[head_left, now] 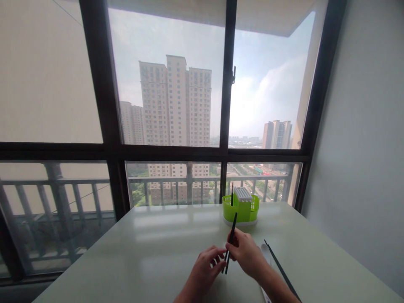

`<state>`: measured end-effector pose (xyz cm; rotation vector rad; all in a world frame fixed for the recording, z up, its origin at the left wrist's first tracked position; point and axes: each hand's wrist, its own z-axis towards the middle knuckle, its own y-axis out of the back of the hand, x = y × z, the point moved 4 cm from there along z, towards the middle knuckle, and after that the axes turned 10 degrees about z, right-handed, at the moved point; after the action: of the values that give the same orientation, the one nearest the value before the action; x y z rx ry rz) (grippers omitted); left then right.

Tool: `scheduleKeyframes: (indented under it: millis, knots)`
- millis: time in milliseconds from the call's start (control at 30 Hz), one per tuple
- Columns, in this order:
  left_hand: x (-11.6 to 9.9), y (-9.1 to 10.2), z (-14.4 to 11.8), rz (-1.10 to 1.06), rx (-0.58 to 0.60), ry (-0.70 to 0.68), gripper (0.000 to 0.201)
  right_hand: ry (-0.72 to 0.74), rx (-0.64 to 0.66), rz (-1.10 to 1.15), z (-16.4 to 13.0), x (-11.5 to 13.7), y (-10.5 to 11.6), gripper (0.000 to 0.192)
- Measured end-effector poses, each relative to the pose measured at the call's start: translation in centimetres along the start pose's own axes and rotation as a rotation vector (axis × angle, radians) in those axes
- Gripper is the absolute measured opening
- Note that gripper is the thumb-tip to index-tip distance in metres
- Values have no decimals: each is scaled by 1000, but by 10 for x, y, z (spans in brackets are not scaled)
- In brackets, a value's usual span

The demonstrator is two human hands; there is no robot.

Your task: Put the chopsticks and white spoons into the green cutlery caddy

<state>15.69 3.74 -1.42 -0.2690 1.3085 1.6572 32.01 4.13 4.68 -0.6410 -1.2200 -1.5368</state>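
We take the green holder (240,208) as our landmark, standing on the pale bench (151,248) near the window. Just in front of it, our right hand (248,252) pinches a black chopstick (231,240), its tip angled up toward the holder; our left hand (205,267) sits beside it, fingers loosely curled and touching the lower end. The grip looks light, so we judge the stick could slip and roll on the smooth bench, or its tip could nudge the light holder askew. By count: one bench, one holder, two hands, one white spoon (265,252) right of the holder's near side, and three chopsticks, we think: one held, one lying (280,269) by the spoon, one upright (232,194) in the holder.
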Motion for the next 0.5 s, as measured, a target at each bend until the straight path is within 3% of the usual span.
scheduleKeyframes:
  millis: [267,400,500]
  knots:
    - [6,-7,3,86,91,1,12,51,42,-52,-9,-2,-20,10]
    - [5,-8,3,133,103,16,13,15,49,64,-3,6,-7,4]
    - [6,-9,3,173,104,46,14,16,-31,233,8,23,14,17]
